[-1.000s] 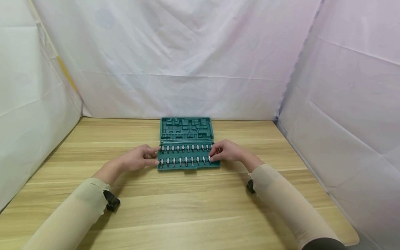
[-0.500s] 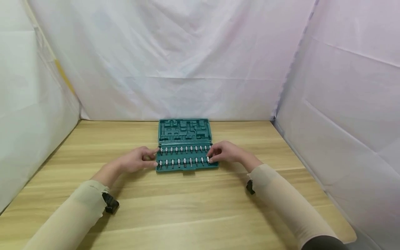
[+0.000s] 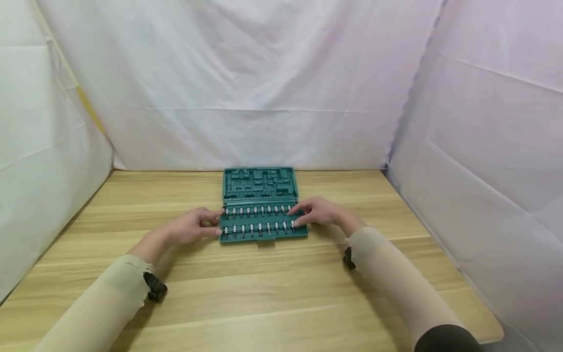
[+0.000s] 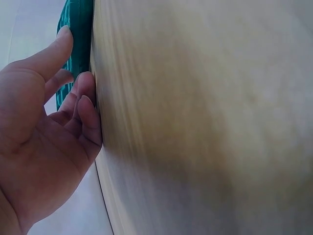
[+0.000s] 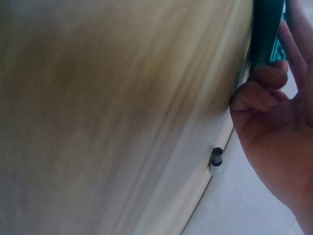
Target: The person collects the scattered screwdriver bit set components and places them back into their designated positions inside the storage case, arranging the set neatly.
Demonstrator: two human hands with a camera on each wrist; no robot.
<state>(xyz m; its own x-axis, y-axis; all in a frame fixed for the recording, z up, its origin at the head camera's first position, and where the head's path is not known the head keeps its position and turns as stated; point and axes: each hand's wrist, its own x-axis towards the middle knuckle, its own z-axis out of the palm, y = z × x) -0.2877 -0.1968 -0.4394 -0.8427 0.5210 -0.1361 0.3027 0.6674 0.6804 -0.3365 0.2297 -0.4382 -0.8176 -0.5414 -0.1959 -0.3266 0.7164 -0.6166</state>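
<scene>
A green plastic case (image 3: 259, 221) lies unfolded on the table, its lid (image 3: 260, 183) at the far side. Two rows of silver bit sockets (image 3: 260, 229) with dark tips sit in the near half. My left hand (image 3: 193, 226) rests at the left end, thumb and a fingertip touching the case's edge; in the left wrist view the other fingers curl loosely against the table. Over the right end, my right hand (image 3: 322, 211) spreads thumb and index finger above the last bit sockets, its thumb by the front row's end one. It hides part of the back row.
A single loose bit socket (image 5: 216, 161) stands or lies on the table beyond the right hand in the right wrist view; I cannot pick it out from the head. White cloth walls (image 3: 246, 88) enclose the wooden table (image 3: 264, 293) at back and sides.
My right hand's index finger has stretched leftward over the back row, opening the gap from its thumb. The left hand stays at the case's left end. The head view has shifted slightly.
</scene>
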